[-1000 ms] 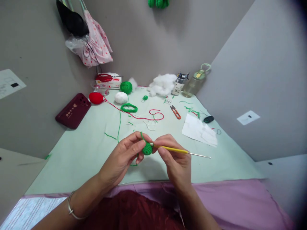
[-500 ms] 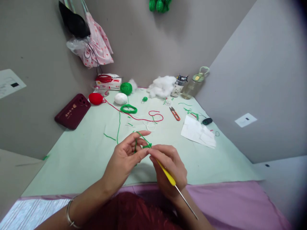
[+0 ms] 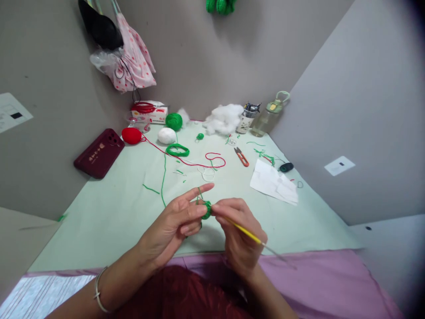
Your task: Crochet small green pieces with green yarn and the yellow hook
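Observation:
My left hand (image 3: 181, 217) pinches a small round piece of green crochet work (image 3: 206, 210) between thumb and fingers. Green yarn (image 3: 199, 193) loops over its stretched index finger. My right hand (image 3: 241, 235) is closed round the yellow handle of a crochet hook (image 3: 247, 233), whose metal rear end points down to the right and is blurred. The hook's tip lies at the crochet piece, partly hidden by the fingers. From the left hand, a green strand (image 3: 163, 179) runs back over the table toward a coil of green yarn (image 3: 177, 150).
Behind my hands lie thread snips (image 3: 241, 157), white paper (image 3: 273, 182), a red yarn ball (image 3: 132, 136), a white ball (image 3: 166, 136), a green ball (image 3: 174, 121) and stuffing (image 3: 224, 119). A phone (image 3: 99, 153) leans at the left; a bottle (image 3: 267, 116) stands at the back right.
The left hand has turned, so more of the green piece shows. My right hand has shifted slightly right, and the hook has swung to a flatter angle.

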`<state>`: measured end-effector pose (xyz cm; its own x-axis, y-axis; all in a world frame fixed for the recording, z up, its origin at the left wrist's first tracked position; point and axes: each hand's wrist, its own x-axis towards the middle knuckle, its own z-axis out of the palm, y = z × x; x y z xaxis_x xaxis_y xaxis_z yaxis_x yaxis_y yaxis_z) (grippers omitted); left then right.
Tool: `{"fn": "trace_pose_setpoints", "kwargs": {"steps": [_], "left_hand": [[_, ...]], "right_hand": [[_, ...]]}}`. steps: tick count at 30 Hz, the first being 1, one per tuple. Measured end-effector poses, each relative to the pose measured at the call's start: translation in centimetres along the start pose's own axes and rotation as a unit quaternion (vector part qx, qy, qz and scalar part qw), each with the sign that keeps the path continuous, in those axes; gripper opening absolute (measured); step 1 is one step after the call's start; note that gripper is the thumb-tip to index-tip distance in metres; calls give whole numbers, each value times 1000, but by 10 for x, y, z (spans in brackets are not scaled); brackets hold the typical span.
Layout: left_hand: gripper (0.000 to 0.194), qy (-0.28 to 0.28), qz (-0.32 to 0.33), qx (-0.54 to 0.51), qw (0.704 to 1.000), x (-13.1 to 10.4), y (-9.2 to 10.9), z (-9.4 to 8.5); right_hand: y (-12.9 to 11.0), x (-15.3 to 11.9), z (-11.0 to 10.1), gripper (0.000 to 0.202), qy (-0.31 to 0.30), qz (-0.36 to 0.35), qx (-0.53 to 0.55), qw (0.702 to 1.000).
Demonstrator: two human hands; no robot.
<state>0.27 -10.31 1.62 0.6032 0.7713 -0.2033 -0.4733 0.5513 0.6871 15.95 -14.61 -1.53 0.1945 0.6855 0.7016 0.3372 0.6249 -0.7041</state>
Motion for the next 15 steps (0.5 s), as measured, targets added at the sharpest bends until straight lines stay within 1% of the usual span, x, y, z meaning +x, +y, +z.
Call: {"fn": "trace_pose_setpoints", "kwargs": {"steps": [2, 4, 6, 8, 12, 15], "left_hand": [[57, 2, 1, 7, 1000, 0, 1, -2], [57, 4, 5, 16, 1000, 1, 1, -3], [58, 7, 11, 26, 1000, 1, 2, -4], [60, 12, 15, 37, 999, 2, 2, -4], [60, 18, 23, 49, 998, 3, 4, -6], [56, 15, 23, 50, 998, 3, 7, -9]], "right_hand": [[-2, 7, -3, 26, -32, 52, 81, 995], [-1, 11, -6, 19, -52, 91, 148, 983], [1, 12, -8, 15, -65, 118, 176, 975], [2, 11, -8, 14, -66, 125, 160, 977], [-1, 7, -9, 10, -53, 118, 89, 988], [-5, 9, -12, 20, -60, 93, 60, 992]]}}
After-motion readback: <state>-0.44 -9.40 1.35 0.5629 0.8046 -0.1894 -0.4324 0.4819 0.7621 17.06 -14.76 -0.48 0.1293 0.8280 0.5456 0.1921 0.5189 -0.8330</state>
